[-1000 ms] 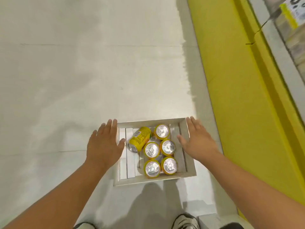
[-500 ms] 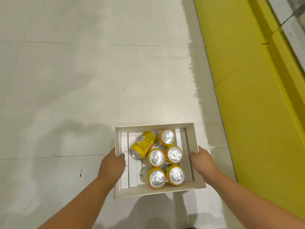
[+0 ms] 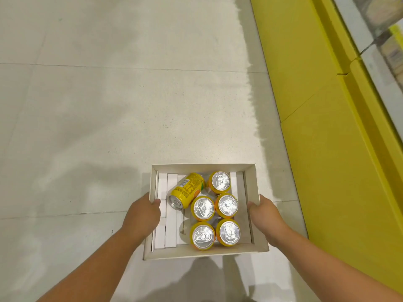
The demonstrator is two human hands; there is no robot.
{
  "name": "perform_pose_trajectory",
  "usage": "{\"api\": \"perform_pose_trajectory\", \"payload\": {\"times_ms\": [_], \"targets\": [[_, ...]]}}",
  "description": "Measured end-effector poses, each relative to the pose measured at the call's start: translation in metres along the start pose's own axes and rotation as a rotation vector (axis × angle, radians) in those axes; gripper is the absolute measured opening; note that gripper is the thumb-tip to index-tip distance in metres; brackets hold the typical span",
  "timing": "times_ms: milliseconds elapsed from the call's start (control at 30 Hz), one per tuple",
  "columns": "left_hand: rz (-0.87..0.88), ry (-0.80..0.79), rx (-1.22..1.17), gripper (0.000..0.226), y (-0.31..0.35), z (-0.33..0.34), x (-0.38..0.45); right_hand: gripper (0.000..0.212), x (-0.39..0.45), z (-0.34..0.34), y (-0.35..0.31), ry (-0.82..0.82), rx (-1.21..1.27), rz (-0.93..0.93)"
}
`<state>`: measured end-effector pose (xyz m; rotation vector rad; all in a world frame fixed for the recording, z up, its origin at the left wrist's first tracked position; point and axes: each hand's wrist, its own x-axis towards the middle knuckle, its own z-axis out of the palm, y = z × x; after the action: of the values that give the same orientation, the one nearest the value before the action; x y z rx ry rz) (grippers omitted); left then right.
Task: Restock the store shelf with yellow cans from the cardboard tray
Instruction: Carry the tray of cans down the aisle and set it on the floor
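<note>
A pale cardboard tray (image 3: 202, 167) is held above the floor in front of me. My left hand (image 3: 142, 214) grips its left wall and my right hand (image 3: 265, 216) grips its right wall. Inside stand several upright yellow cans (image 3: 220, 184) with silver tops, grouped at the tray's right half. One more yellow can (image 3: 187, 192) lies on its side at the upper left of the group. White strips line the tray's left floor.
The yellow base of the store shelf (image 3: 340, 149) runs along the right side, with a shelf edge and blurred goods (image 3: 390, 46) at the top right. Pale tiled floor (image 3: 109, 105) spreads to the left and ahead.
My hands went from flat beside the tray to gripping its side walls. The tray now looks larger and closer in view, and the shoes at the bottom edge are no longer seen.
</note>
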<state>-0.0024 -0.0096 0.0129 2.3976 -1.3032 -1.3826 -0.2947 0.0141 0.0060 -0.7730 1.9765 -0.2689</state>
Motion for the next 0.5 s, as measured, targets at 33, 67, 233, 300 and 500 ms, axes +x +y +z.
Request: {"api": "perform_pose_trajectory", "payload": {"times_ms": [33,67,233,300,500], "targets": [[0.005,0.011,0.0,0.032,0.006,-0.012,-0.005,0.03,-0.009,-0.004,-0.01,0.001,0.001,-0.01],[0.006,0.019,-0.006,0.03,0.012,-0.026,-0.012,0.029,-0.019,-0.009,-0.022,0.002,0.0,-0.023],[-0.007,0.05,-0.054,0.031,0.05,-0.12,-0.078,0.025,-0.091,-0.046,-0.102,-0.002,-0.012,-0.096],[-0.017,0.075,-0.063,0.031,0.067,-0.166,-0.112,0.023,-0.131,-0.065,-0.142,-0.024,-0.029,-0.124],[-0.044,0.091,-0.06,0.032,0.133,-0.316,-0.22,0.024,-0.27,-0.129,-0.263,-0.026,-0.076,-0.185]]}}
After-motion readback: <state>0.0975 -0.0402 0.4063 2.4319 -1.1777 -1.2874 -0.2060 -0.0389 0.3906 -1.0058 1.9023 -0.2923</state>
